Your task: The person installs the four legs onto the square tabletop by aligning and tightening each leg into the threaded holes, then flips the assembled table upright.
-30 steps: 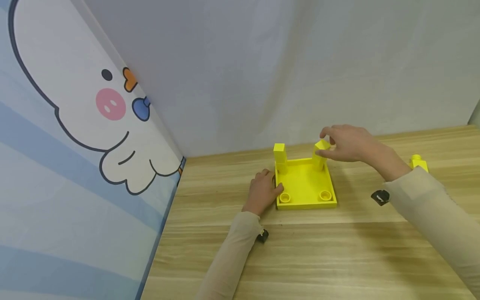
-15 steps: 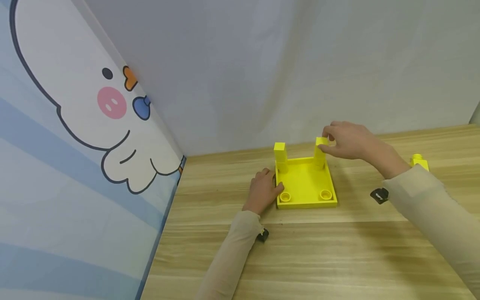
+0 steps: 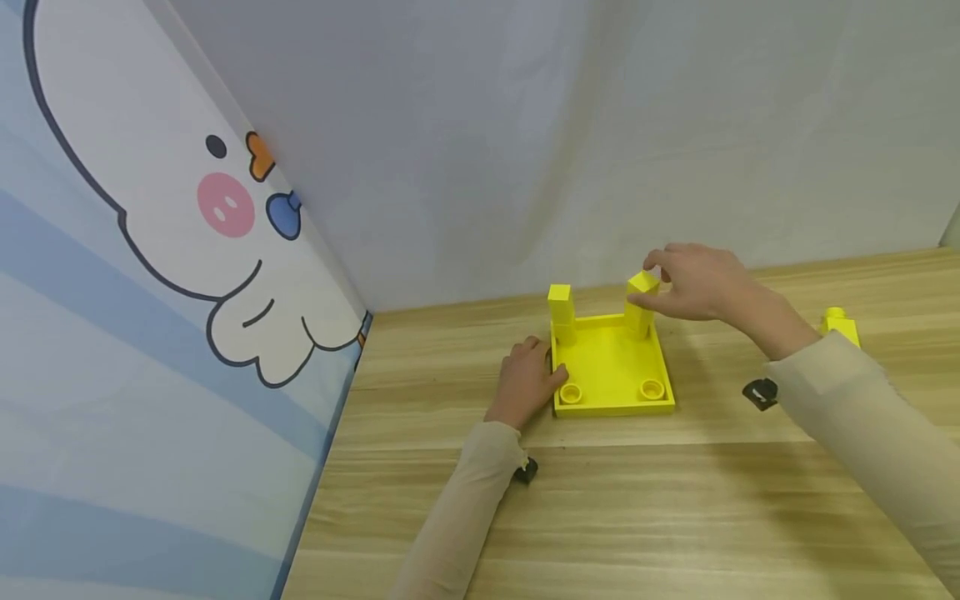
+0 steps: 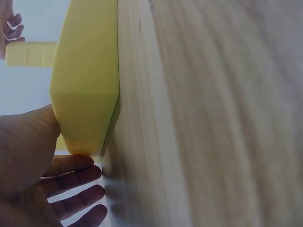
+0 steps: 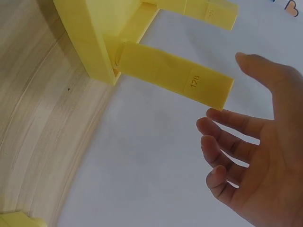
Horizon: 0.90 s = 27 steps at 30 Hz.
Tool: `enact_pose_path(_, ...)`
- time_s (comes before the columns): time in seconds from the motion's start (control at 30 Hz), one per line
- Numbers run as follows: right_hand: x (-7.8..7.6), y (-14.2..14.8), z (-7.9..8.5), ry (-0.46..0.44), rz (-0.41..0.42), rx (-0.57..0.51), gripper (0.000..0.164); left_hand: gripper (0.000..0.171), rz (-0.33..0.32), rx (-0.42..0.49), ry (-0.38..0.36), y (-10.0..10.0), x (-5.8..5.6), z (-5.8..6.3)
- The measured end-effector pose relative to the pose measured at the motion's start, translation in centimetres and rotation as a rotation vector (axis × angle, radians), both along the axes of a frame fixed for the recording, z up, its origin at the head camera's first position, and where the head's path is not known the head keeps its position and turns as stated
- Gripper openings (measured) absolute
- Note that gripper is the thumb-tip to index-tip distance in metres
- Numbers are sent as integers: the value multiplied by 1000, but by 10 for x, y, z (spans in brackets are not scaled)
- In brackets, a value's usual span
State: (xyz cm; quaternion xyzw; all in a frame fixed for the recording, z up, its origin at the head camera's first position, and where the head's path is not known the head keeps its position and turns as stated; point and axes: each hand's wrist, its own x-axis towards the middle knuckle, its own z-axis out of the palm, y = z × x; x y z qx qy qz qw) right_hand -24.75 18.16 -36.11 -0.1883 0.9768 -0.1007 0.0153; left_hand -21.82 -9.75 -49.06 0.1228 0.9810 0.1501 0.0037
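Note:
A yellow square tabletop (image 3: pixel 611 367), upturned with a low rim, lies on the table. Its two near corners hold round sockets (image 3: pixel 651 389); from the far corners rise a left square leg (image 3: pixel 561 310) and a right square leg (image 3: pixel 639 317). My left hand (image 3: pixel 521 383) grips the tabletop's left edge, thumb over the rim and fingers along the outer wall. At the top of the right leg is my right hand (image 3: pixel 697 279). In the right wrist view its thumb (image 5: pixel 255 68) stands apart from the leg, while a fingertip touches or nearly touches the end marked 128.
Another yellow piece (image 3: pixel 838 325) with a round stub lies to the right, partly behind the right sleeve (image 3: pixel 855 392). A pale curtain (image 3: pixel 600 150) hangs behind the wooden table (image 3: pixel 637 517). On the left stands a cartoon-printed panel (image 3: pixel 135 333).
The right leg has turned about its upright axis, from askew to square and back to askew. My right-hand fingers have shifted slightly around its top. My left hand has stayed put.

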Motion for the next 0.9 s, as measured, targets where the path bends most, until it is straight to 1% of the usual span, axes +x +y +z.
enact_pose_path(0.1, 0, 1, 1, -16, 27, 5, 60, 51, 5, 3, -4, 0, 0, 0)
enact_pose_path(0.2, -1, 1, 1, -18, 53, 1, 54, 51, 7, 4, -3, 0, -1, 1)
enact_pose_path(0.3, -3, 2, -1, -8, 60, -8, 49, 51, 5, 6, 0, 0, -1, 1)
enact_pose_path(0.5, -7, 0, -8, 39, 42, -29, 44, 52, 5, 5, 4, -1, -2, -3)
enact_pose_path(0.67, -6, -3, -12, 85, 15, -63, 42, 52, 14, 6, 5, 0, -2, -3)
enact_pose_path(0.77, -4, -4, -14, 91, -3, -68, 45, 52, 15, 10, -4, 1, -1, -3)
enact_pose_path(0.9, -4, -3, -15, 70, 0, -47, 57, 52, 15, 16, -10, 2, -1, -2)
